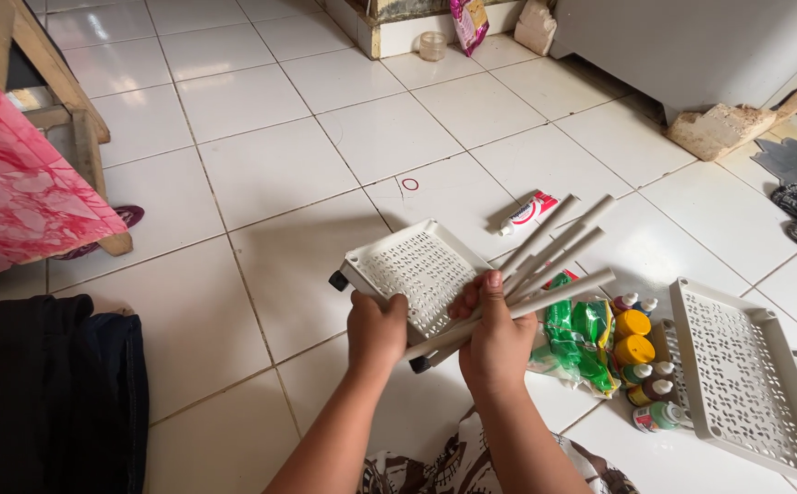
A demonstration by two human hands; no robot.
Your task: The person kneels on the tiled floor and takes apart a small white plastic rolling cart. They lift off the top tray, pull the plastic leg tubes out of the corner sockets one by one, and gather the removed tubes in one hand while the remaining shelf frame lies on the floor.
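My left hand grips the near edge of a white perforated plastic shelf tray with small black wheels, holding it tilted above the tiled floor. My right hand is closed around a bundle of several grey plastic tubes that fan out up and to the right, and it also touches the tray's near corner. Green sachets lie on the floor just right of my right hand.
Two more white perforated trays are stacked at the right. Small bottles with yellow and coloured caps lie beside them. A tube of paste, a red rubber band, a stone block, a wooden stand with pink cloth.
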